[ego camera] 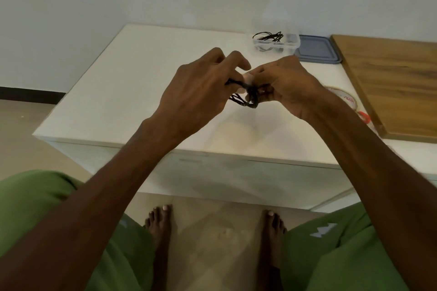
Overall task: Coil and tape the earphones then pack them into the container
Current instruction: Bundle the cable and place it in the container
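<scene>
A white table (113, 92) fills the middle of the view, and both hands are raised above it, close together. The left hand (201, 85) has its fingers curled round the left end of a coiled bundle of black earphones (246, 99), with the forefinger arched over the top. The loops of the coil hang just below the fingers, between the two hands and clear of the table top. A small pale patch shows where the fingertips meet over the coil; whether it is tape or skin cannot be told. The right hand (283, 85) pinches the bunched right side of the coil, fingers folded in tight on the cord.

At the far edge of the table, behind the right hand, stands a clear plastic container (292, 45) with a loose black cable (269, 38) lying in it and poking above the rim. Just right of it, touching or nearly so, lies a grey lid (316, 51), flat on the table. Nearer, partly hidden by the right wrist, is a roll of tape (344, 98). A wooden board (397, 82) lies along the right side.
</scene>
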`<state>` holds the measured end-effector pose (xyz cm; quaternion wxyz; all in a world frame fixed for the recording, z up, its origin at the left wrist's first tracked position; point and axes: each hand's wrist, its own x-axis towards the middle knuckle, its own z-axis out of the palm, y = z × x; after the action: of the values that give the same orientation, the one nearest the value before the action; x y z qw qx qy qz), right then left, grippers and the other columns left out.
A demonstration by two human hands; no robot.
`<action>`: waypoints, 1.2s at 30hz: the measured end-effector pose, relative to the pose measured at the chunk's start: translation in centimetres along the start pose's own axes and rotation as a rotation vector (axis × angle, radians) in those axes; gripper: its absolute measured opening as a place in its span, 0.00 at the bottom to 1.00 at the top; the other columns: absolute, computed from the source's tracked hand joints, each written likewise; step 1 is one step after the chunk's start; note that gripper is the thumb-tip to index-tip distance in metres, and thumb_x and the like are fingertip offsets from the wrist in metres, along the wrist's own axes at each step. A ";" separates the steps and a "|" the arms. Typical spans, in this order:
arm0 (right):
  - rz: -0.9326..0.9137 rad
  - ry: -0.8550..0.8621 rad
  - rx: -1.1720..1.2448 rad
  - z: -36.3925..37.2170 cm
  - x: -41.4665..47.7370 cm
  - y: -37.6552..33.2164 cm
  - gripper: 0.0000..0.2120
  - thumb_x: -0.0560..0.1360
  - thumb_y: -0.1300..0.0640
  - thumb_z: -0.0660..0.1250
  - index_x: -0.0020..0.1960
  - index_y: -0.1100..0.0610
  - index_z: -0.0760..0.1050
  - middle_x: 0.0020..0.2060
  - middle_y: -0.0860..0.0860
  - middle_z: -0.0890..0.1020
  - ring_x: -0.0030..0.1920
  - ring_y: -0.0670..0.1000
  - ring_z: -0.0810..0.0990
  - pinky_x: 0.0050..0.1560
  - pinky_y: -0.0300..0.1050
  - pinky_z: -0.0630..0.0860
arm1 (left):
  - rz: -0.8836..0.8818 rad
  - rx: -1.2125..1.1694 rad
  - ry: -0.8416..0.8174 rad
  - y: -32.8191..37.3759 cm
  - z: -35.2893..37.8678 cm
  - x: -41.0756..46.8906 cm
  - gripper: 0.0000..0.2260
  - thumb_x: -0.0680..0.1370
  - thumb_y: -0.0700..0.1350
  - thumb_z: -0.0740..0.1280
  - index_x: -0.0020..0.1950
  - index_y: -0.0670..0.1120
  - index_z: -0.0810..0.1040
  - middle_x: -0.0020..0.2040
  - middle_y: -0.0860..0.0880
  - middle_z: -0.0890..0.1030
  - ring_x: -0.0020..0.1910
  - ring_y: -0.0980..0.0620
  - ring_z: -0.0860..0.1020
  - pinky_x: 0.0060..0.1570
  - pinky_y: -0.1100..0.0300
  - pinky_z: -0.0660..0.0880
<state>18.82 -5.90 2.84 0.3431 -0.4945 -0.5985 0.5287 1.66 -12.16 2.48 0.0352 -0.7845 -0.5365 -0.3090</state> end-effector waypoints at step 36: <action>-0.128 -0.059 -0.167 0.4 -0.8 -1.8 0.16 0.67 0.58 0.78 0.53 0.60 0.80 0.37 0.54 0.87 0.39 0.51 0.87 0.37 0.39 0.80 | -0.344 -0.294 -0.143 -1.2 -0.1 0.9 0.24 0.71 0.53 0.76 0.63 0.49 0.73 0.35 0.62 0.80 0.43 0.62 0.78 0.45 0.68 0.71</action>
<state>18.25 -6.66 4.61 0.3159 -0.4663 -0.6809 0.4682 0.77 -10.94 2.64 -0.1708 -0.6982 -0.6126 -0.3289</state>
